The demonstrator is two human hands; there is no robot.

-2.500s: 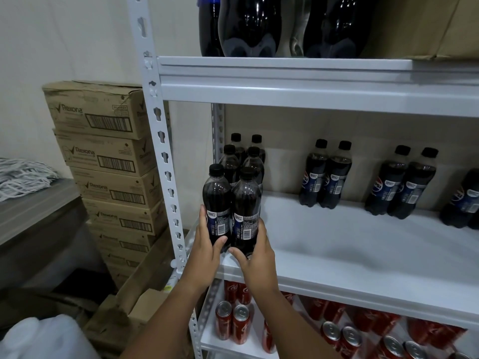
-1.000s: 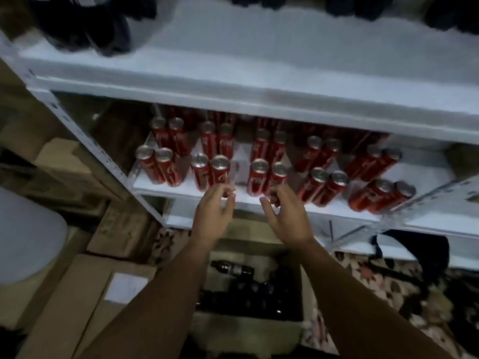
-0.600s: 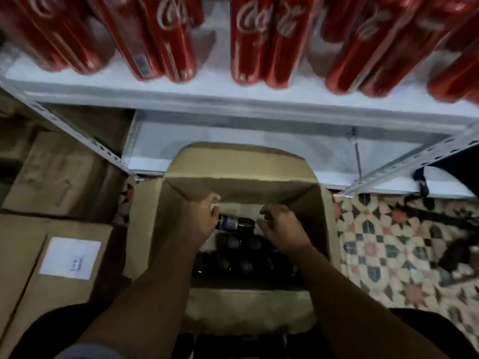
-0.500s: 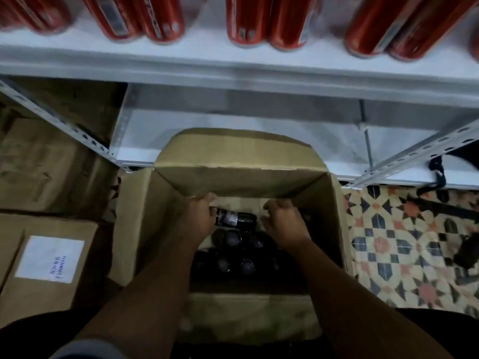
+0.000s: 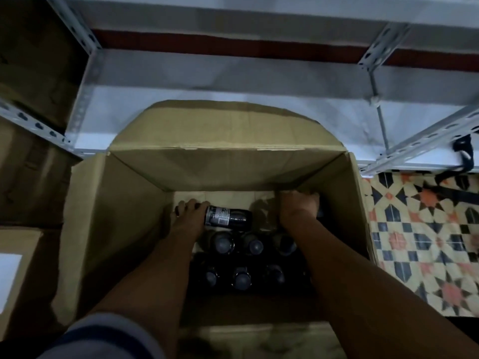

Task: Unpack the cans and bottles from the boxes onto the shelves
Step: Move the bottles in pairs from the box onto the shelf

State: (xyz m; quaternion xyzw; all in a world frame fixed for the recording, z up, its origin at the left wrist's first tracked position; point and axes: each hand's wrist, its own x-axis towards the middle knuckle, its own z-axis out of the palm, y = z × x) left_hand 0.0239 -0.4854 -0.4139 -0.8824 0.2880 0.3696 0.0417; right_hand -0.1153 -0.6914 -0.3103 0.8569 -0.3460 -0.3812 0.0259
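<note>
An open cardboard box stands on the floor below me, in front of the white bottom shelf. Several dark cola bottles stand upright in its near half, caps up. One more dark bottle lies on its side at the far end. My left hand grips the neck end of this lying bottle. My right hand reaches into the far right corner, fingers curled over a dark bottle that is mostly hidden beneath it.
Closed cardboard boxes are stacked to the left of the open one. A slotted metal shelf brace slants at the right with a black strap hanging by it. Patterned tiled floor shows on the right.
My hands left the bottles on the middle shelf and came down into the box. The left hand closed on the lying bottle; the right hand moved to the far right corner.
</note>
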